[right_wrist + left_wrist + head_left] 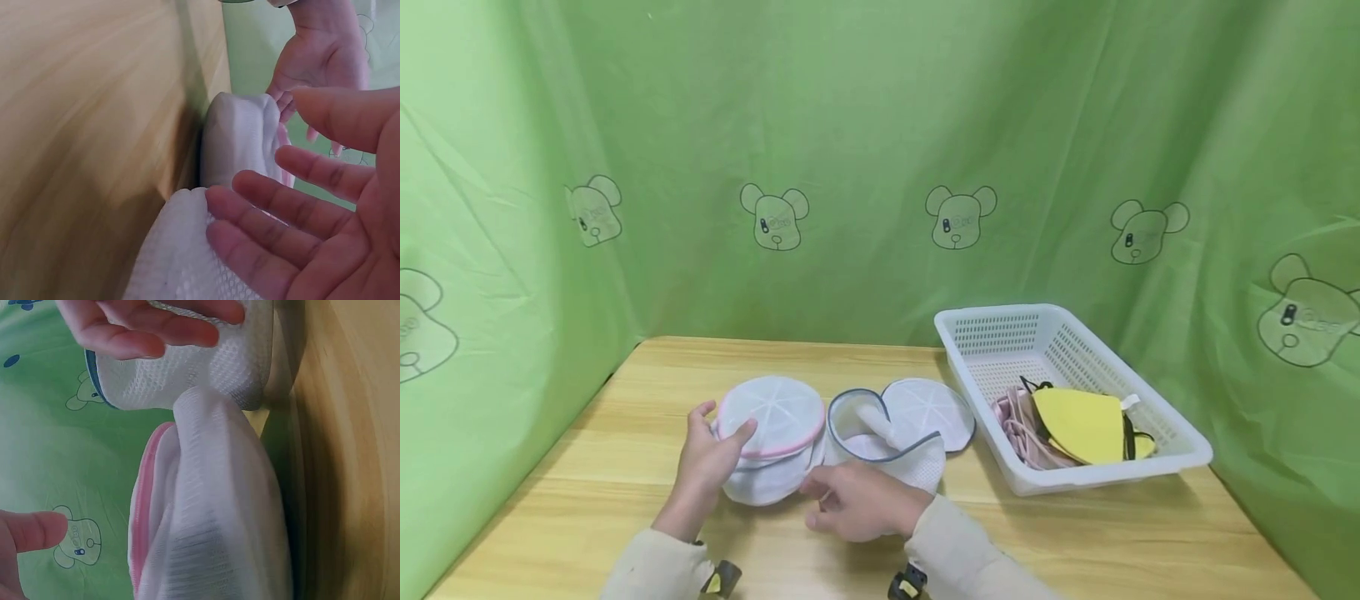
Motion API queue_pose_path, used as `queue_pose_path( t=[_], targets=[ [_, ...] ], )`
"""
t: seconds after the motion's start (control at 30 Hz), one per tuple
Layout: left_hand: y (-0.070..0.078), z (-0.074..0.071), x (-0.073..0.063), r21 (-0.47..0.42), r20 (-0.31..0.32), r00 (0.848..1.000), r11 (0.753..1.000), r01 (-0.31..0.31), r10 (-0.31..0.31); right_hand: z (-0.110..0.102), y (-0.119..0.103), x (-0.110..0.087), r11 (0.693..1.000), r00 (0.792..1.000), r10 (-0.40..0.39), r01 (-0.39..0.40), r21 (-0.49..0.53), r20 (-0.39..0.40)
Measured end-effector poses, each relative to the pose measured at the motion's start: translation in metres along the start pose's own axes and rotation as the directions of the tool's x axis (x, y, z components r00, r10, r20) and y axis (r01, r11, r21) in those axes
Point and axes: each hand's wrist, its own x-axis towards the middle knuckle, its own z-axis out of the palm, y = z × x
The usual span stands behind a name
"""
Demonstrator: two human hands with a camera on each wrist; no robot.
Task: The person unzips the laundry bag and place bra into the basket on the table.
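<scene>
A round white mesh laundry bag (772, 412) with pink zip trim stands on the table. My left hand (703, 454) is at its left side, with the thumb (34, 531) above the lid and apart from it. To the right sits a second mesh laundry bag (919, 468) with dark blue trim, its lid (931, 410) folded back and something white in its mouth. My right hand (868, 500) is in front of this bag, palm inward. Its loosely bent fingers (250, 212) are beside the mesh; whether they touch it I cannot tell.
A white plastic basket (958, 337) stands at the right of the wooden table (662, 367). Inside are a yellow cloth piece (1082, 423) with black straps and a pinkish bundle (1026, 433). Green curtains (865, 108) with bear prints enclose the table.
</scene>
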Motion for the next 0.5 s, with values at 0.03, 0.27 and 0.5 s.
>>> queue_pose_path(
  t=[0.03, 0.27, 0.5],
  targets=[
    [-0.0005, 0.0002, 0.0006, 0.005, 0.000, 1.000, 1.000, 0.010, -0.010, 0.0006, 0.0011, -0.0003, 1.000, 1.000, 0.007, -0.007, -0.002, 0.006],
    [-0.0044, 0.0012, 0.0053, 0.075, -0.010, 0.999, 0.996, 0.040, -0.039, -0.0011, 0.0051, -0.0012, 0.997, 0.998, 0.058, -0.058, -0.044, -0.007],
    [-0.0079, -0.0013, 0.0079, 0.194, -0.009, 1.000, 0.981, 0.003, -0.001, -0.0025, 0.0094, -0.0021, 0.996, 0.998, 0.065, -0.067, -0.054, -0.023]
  ],
)
